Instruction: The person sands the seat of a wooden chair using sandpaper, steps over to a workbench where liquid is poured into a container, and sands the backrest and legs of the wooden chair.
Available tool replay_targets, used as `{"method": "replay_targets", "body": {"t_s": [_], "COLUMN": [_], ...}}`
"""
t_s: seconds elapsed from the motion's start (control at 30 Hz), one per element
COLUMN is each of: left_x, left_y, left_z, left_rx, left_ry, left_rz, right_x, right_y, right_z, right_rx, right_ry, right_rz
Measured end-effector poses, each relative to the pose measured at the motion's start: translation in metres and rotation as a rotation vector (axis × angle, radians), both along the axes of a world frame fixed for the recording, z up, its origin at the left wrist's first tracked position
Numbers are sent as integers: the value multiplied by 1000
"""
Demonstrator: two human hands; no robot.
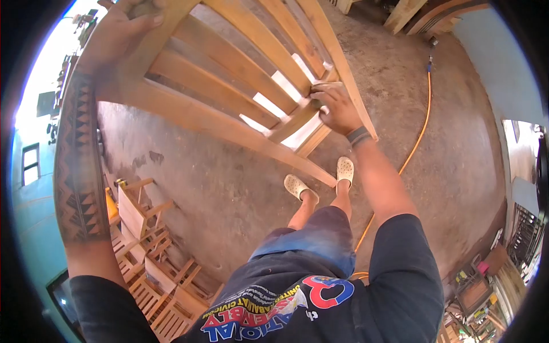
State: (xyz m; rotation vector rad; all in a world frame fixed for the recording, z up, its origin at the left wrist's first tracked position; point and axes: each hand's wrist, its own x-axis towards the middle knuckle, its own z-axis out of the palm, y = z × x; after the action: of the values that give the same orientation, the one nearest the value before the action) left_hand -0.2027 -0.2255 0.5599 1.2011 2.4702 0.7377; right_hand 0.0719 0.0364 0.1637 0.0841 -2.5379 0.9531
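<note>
A slatted wooden chair frame (211,123) stands tilted in front of me, its long rails running down toward my feet. My left hand (128,28) is at the frame's upper left corner, its fingers wrapped over the wood. Farther right, my right hand (336,106) rests at the lower crossbar (293,121), near the ends of the slats. Its fingers are bent around something small and dark that I cannot make out. Pale light shows between the slats and the crossbar.
An orange hose (424,123) runs along the concrete floor (229,177) on the right. Wooden chairs (151,251) are piled at the lower left. More wood and clutter (477,286) lie at the lower right. A pale blue wall (497,63) stands at the upper right.
</note>
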Motion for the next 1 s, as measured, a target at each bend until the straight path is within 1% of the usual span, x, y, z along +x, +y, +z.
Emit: {"method": "replay_targets", "body": {"t_s": [0.03,0.13,0.23,0.27,0.33,0.4,0.43,0.53,0.63,0.73,0.77,0.83,0.87,0.9,0.93,1.0], "left_x": [23,-4,-36,-27,-2,-7,-10,-50,-48,-38,-38,-40,-32,-17,-9,-33], "left_y": [9,-5,-16,-15,-4,-5,-4,-18,-17,-15,-16,-16,-12,-7,-3,-13], "left_z": [5,5,-15,-14,-11,-3,-2,-17,-19,-17,-19,-15,-11,-5,0,-9], "left_rx": [38,-17,99,146,242,-24,-160,140,163,143,130,107,51,1,-48,129], "left_ry": [36,-53,-22,-55,-116,208,364,-232,-100,-11,-7,2,113,227,342,45], "left_rz": [54,21,-61,-81,-121,-13,34,-164,-161,-140,-150,-163,-84,-6,76,-178], "right_x": [-2,-10,-6,-2,13,22,25,34,37,29,27,27,31,27,34,35], "right_y": [6,17,4,-4,-25,-54,-65,-105,-138,-100,-78,-66,-61,-78,-96,-132], "right_z": [-2,-5,-2,-3,-11,-7,-5,-9,-25,-17,-14,-9,-7,0,7,-6], "right_rx": [65,44,-80,-130,-72,19,-7,24,158,138,122,197,239,212,174,238], "right_ry": [23,69,28,25,79,134,127,47,11,-23,19,27,25,80,-102,5], "right_rz": [-11,-11,-29,-42,-30,-35,37,184,208,321,265,148,86,67,122,155]}}
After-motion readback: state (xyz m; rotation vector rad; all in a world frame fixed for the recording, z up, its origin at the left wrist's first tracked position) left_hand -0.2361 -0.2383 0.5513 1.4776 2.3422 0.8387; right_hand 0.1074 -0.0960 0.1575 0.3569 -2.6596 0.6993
